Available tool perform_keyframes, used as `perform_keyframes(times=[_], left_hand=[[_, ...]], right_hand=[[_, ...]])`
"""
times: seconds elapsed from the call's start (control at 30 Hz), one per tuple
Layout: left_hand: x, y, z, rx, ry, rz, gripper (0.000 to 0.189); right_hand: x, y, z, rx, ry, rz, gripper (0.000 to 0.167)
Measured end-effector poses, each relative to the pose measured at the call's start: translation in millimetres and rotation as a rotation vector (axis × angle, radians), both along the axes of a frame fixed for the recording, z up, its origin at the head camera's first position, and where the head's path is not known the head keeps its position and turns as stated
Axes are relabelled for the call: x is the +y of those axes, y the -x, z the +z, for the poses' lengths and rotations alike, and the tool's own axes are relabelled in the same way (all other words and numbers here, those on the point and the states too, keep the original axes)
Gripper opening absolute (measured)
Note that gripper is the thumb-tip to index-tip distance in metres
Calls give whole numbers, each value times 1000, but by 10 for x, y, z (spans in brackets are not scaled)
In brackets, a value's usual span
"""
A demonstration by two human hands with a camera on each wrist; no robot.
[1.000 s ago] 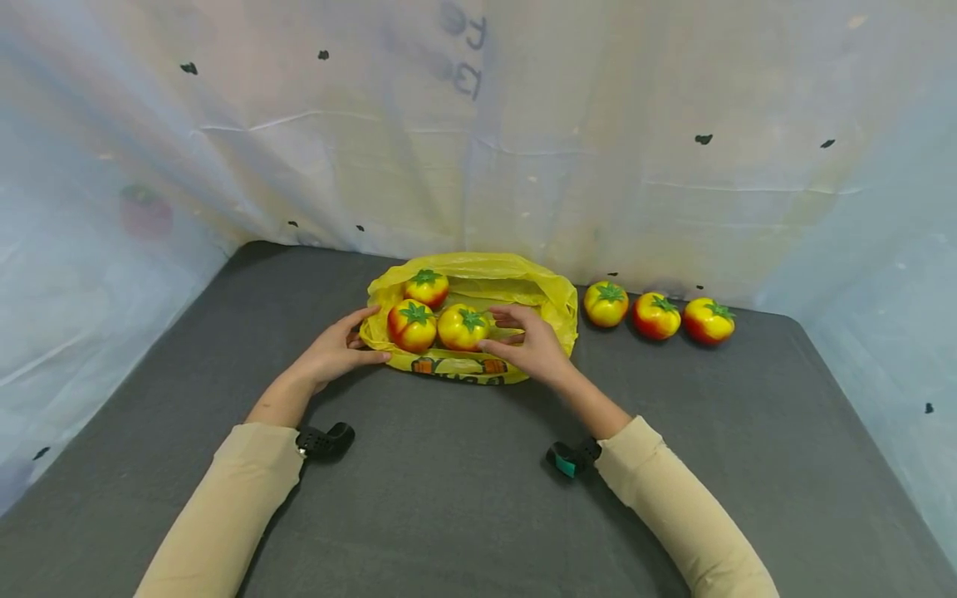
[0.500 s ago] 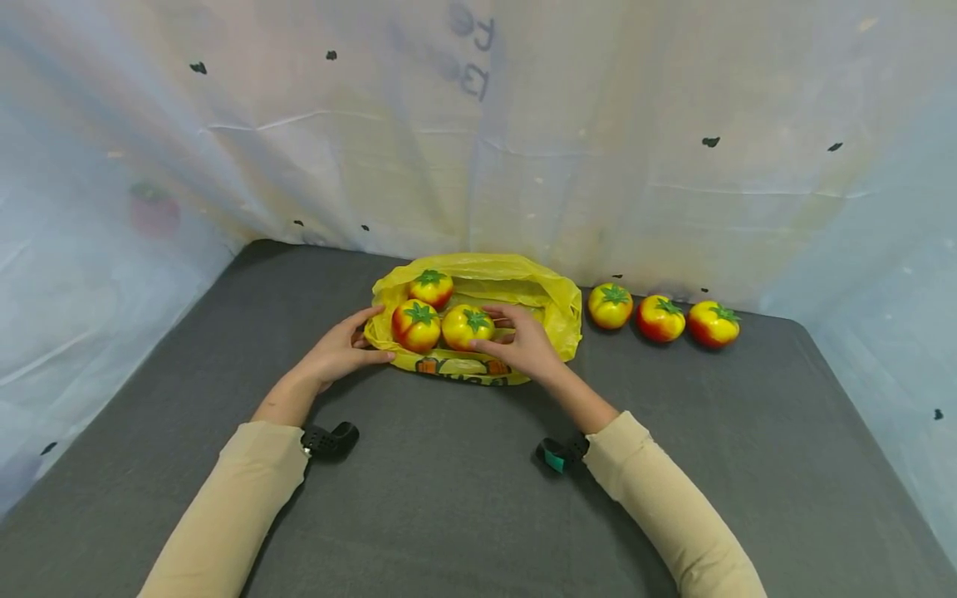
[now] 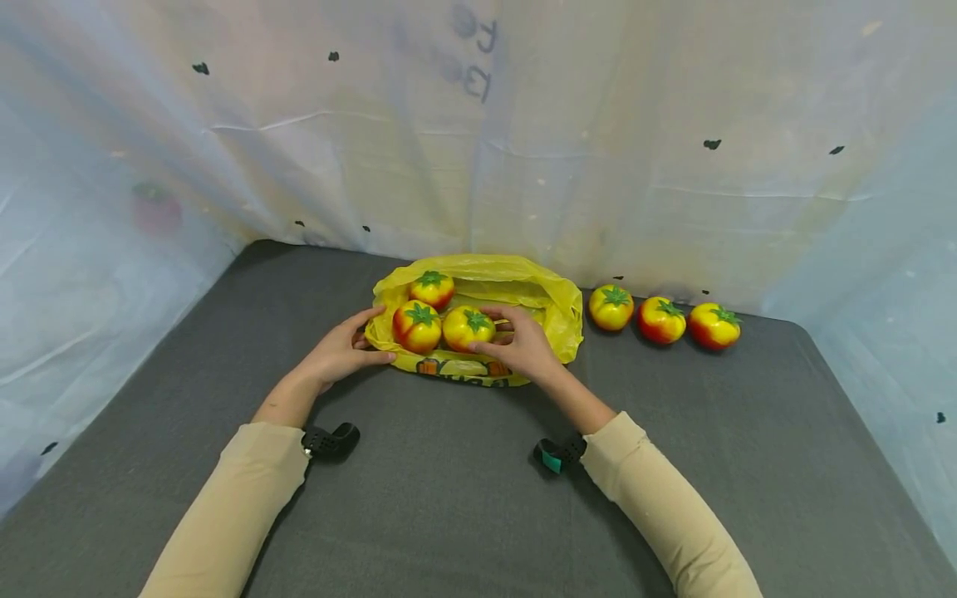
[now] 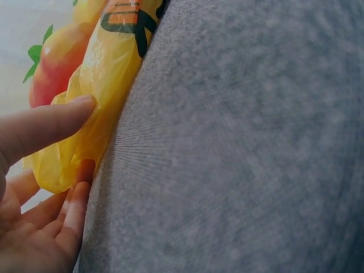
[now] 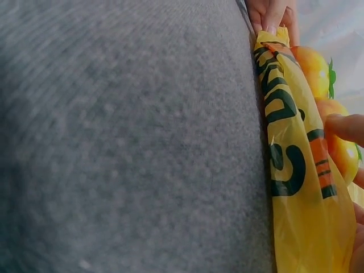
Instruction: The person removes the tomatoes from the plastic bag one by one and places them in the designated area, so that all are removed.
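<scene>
An open yellow plastic bag (image 3: pixel 493 267) lies on its side on the dark table, with printing along its front edge. Three red-and-yellow toy tomatoes sit in it: a back one (image 3: pixel 432 290), a front left one (image 3: pixel 416 326) and a front right one (image 3: pixel 468 329). At the bag's left end, my left hand (image 3: pixel 340 353) holds its edge, thumb in front and fingers round the side. My right hand (image 3: pixel 527 345) reaches in at the right and grips the front right tomato between thumb and fingers. In the right wrist view the thumb (image 5: pixel 347 126) presses on that tomato.
Beside the bag on the right, three more toy tomatoes stand in a row: one mostly yellow (image 3: pixel 611 307), a middle one (image 3: pixel 661 321) and an end one (image 3: pixel 714 325). A pale plastic sheet (image 3: pixel 613 149) hangs behind the grey-black table (image 3: pixel 449 498).
My right hand has edged left, its fingers coming closer round the front right tomato. The left hand stays at the bag's edge. The whole view has shifted slightly.
</scene>
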State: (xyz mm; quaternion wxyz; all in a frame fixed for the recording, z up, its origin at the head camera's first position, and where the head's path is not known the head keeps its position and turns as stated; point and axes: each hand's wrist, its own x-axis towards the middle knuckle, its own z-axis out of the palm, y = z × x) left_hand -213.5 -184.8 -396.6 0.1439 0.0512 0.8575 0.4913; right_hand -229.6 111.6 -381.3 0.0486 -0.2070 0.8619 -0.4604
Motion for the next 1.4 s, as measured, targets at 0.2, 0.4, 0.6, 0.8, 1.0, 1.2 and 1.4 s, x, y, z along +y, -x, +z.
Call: perform_keyframes(times=[0.2, 0.4, 0.6, 0.8, 1.0, 1.2, 1.4], left_hand=[[-3, 0, -11, 10, 9, -13, 89], [-14, 4, -22, 11, -2, -17, 88], [-23, 12, -20, 10, 15, -17, 88], [-38, 26, -29, 14, 23, -16, 88], [-55, 41, -29, 4, 5, -17, 89], [-76, 50, -22, 5, 16, -13, 90], [-95, 52, -26, 6, 21, -10, 90]], right_hand=[[5, -32, 11, 10, -4, -9, 56], [25, -51, 23, 16, 0, 1, 56], [61, -94, 62, 10, -3, -16, 56], [133, -158, 121, 37, -27, -26, 55], [246, -208, 180, 52, -33, -39, 54], [316, -225, 192, 86, -23, -62, 54], [385, -258, 200, 93, -29, -89, 56]])
